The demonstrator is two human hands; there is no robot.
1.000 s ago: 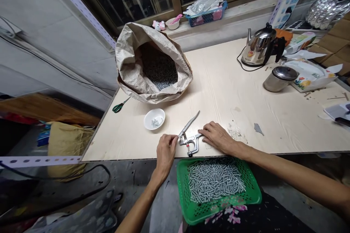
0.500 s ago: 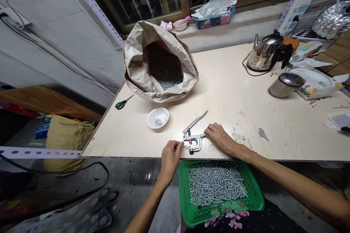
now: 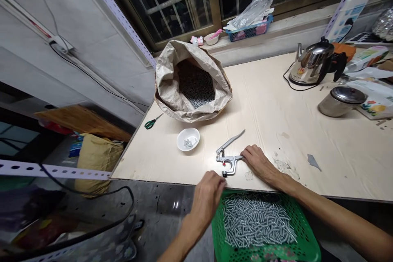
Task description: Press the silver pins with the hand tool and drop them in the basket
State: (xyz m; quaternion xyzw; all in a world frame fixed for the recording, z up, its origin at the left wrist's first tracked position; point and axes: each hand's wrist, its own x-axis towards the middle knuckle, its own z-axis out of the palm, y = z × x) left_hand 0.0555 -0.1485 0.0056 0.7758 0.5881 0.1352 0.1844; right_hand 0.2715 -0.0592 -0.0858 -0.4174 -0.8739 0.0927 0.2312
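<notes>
Metal hand pliers (image 3: 229, 155) lie near the front edge of the pale wooden table (image 3: 276, 106), one handle raised. My right hand (image 3: 259, 163) rests flat on the lower handle, fingers pressed down on it. My left hand (image 3: 208, 198) hovers at the table's front edge beside the green basket (image 3: 307, 241) of small metal pins, fingers curled; whether it holds a pin is hidden. A small white bowl (image 3: 188, 139) with a few pins sits left of the pliers.
An open paper sack (image 3: 192, 82) full of pins stands behind the bowl, with green scissors (image 3: 152, 122) to its left. A kettle (image 3: 313, 63), a steel pot (image 3: 341, 101) and packets occupy the right. A blue basket (image 3: 250, 30) sits on the window sill.
My left hand has left the pliers' head and drawn back toward me to the basket's edge. My right hand stays on the handle. The view has shifted left.
</notes>
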